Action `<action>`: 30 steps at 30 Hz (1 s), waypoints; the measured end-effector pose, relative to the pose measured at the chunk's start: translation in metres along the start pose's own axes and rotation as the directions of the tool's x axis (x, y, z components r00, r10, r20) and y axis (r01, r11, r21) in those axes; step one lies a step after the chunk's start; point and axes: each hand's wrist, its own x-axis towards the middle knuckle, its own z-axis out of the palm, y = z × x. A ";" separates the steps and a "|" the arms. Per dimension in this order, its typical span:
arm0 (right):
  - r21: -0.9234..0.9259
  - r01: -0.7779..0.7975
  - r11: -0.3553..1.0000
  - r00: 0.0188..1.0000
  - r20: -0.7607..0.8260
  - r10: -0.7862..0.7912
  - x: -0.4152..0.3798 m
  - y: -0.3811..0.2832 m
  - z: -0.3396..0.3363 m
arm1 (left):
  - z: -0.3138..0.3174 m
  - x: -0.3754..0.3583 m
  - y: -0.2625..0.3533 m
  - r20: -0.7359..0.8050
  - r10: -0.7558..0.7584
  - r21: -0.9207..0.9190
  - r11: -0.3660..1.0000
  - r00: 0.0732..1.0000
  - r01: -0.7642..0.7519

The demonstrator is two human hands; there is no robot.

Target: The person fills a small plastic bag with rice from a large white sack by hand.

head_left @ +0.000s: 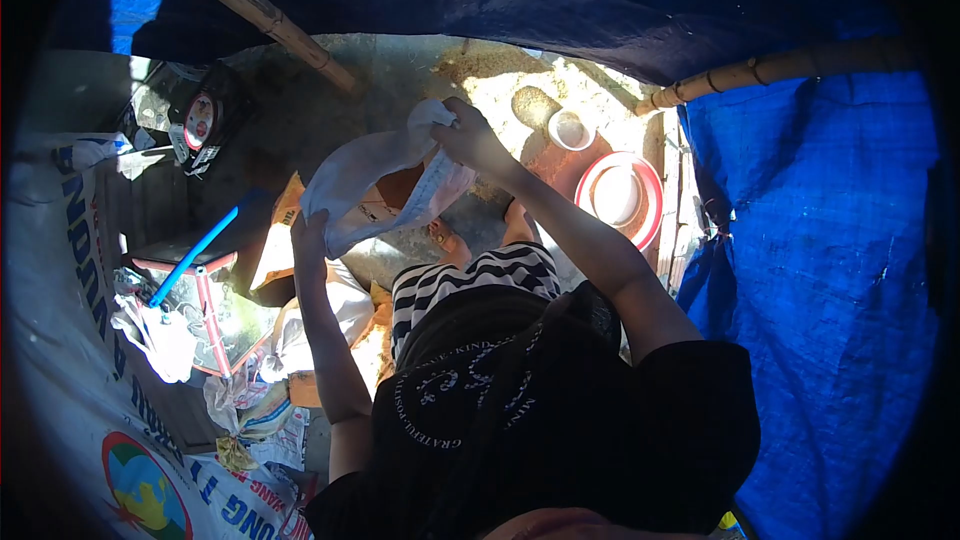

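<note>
A thin white cloth sack (355,180) is stretched out in front of me, lifted above the floor. My left hand (311,232) is closed on its lower left edge. Up at the right, my right hand (468,135) pinches a bunched part of the same sack. Its edges bow apart between the two hands, and a brown printed surface (400,185) shows in the gap. Below the sack, the concrete floor (380,70) and my bare feet are in view.
At the right stand a white cup (572,129) and a red-rimmed basin (653,202). Blue tarpaulin (810,270) hangs beyond them. Bamboo poles (255,10) cross overhead. On the left are a blue stick (195,255), several bags and a printed sack wall (75,340).
</note>
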 end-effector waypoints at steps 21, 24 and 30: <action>-0.367 0.136 0.920 0.985 -0.047 -0.165 0.012 0.047 0.009 | 0.010 0.027 -0.038 0.052 -0.003 0.352 0.936 0.999 -0.015; -0.552 0.071 0.831 0.993 -0.040 -0.111 0.065 0.183 0.016 | 0.016 0.075 -0.122 0.054 -0.058 0.745 0.667 0.997 -0.002; -0.461 -0.056 0.886 0.998 -0.042 0.041 0.055 0.105 0.022 | 0.021 0.074 -0.094 0.000 0.062 0.644 0.763 0.998 -0.047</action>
